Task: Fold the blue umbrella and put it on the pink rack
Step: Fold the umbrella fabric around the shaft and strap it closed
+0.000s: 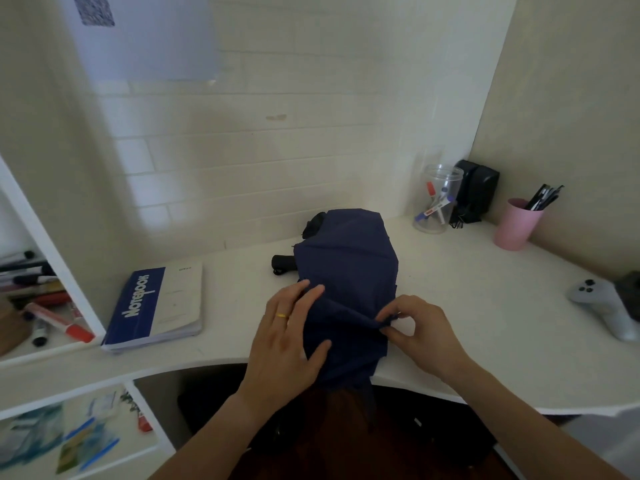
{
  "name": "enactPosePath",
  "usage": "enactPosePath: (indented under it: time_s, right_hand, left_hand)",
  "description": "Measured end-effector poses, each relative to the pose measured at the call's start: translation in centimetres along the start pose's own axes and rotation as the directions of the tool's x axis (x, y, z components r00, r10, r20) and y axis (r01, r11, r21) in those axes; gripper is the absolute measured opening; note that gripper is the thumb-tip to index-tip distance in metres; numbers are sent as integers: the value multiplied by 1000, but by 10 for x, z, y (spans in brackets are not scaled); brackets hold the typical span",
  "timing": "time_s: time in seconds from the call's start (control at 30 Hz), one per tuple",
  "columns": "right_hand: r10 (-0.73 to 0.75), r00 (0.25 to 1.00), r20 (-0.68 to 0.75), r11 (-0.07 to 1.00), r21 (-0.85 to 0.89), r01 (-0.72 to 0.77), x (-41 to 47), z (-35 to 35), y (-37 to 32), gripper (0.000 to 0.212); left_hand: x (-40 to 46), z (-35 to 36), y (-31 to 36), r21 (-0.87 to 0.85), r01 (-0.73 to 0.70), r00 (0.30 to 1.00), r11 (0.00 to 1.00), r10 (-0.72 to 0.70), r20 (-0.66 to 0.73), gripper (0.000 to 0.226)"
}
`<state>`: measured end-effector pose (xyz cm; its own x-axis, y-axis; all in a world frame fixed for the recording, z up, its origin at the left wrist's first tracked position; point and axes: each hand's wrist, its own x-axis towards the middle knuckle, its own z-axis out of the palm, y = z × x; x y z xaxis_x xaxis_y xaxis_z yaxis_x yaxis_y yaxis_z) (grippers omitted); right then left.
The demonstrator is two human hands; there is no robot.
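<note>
Pinching a fold of navy cloth between thumb and fingertips, my right hand works the right edge of the blue umbrella, which lies on the white worktop straight ahead of me, its near end hanging over the curved front edge toward my lap. My left hand lies flat on the left side of the canopy, fingers spread on the cloth and thumb on top of it, a gold ring on one finger. Canopy is loose and bunched, not yet rolled tight. Black handle sticks out from under the cloth on the left, resting on the worktop; a second black piece shows at the far left corner of the cloth, too dark to identify. Left of the umbrella, apart from it, a blue and white notebook lies flat. Far right, against the wall: a clear jar with markers inside, a black object just behind it, and a pink cup holding dark pens. At the right edge of the worktop, a grey controller. On the left, a white shelf holds markers and pens in a loose heap; a lower shelf holds blurred packets. White tiled wall behind, with a pale sheet stuck high on it.
</note>
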<state>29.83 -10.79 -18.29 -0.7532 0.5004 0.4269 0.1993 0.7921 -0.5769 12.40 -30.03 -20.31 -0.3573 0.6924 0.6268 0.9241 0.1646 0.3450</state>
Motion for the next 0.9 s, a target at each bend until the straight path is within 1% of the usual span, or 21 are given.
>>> enactPosePath:
  time_s: [0.1, 0.17, 0.27, 0.3, 0.37, 0.47, 0.57, 0.63, 0.73, 0.77, 0.8, 0.83, 0.87, 0.9]
  right_hand:
    - [-74, 997, 14, 994, -77, 75, -4, 3, 1, 32]
    - [-93, 996, 11, 989, -117, 94, -6, 3, 2, 33]
    - [-121, 992, -32, 974, -196, 113, -9, 4, 2, 38]
    - [-152, 987, -49, 962, -235, 137, -9, 3, 3, 37]
    - [-230, 971, -70, 928, -315, 198, -11, 2, 5, 28]
    - [-341, 940, -35, 864, -405, 298, -13, 2, 10, 15]
    - [-451, 887, 100, 781, -438, 446, -11, 5, 21, 12]
    - [-442, 883, 159, 781, -415, 466, -9, 4, 25, 12]
    - [-323, 908, 269, 834, -374, 407, -7, -5, 20, 6]
    - [-257, 915, 311, 854, -371, 365, -5, -8, 14, 11]
    - [-198, 922, 333, 866, -382, 324, -1, -9, 8, 21]
    - [-168, 932, 320, 869, -399, 294, 5, -9, 2, 30]
    - [-186, 947, 260, 870, -405, 282, 13, -6, -7, 36]
    - [-230, 956, 182, 872, -397, 286, 20, -1, -14, 38]
  left_hand:
    - [4, 8, -5, 121, -96, 995, 988, 95, 11, 77]
    - [5, 13, -12, 188, -167, 986, 968, 167, 15, 69]
    - [1, 13, -22, 255, -314, 948, 914, 318, 27, 34]
    - [-1, 12, -24, 254, -354, 934, 900, 356, 40, 25]
    - [-3, 9, -27, 227, -417, 909, 880, 411, 72, 16]
    - [-4, 7, -33, 147, -468, 880, 872, 445, 165, 14]
    - [-3, 0, -37, 46, -391, 874, 919, 356, 331, 21]
    - [-2, -7, -37, 9, -332, 860, 943, 299, 414, 19]
    - [2, -19, -33, -49, -250, 844, 967, 242, 478, 30]
    - [5, -22, -31, -73, -202, 842, 977, 211, 497, 36]
    - [9, -24, -27, -96, -138, 837, 986, 168, 520, 45]
    - [15, -24, -25, -114, -81, 831, 990, 130, 541, 56]
    - [22, -22, -21, -114, -59, 827, 992, 112, 550, 64]
    - [28, -18, -19, -95, -79, 831, 992, 118, 544, 66]
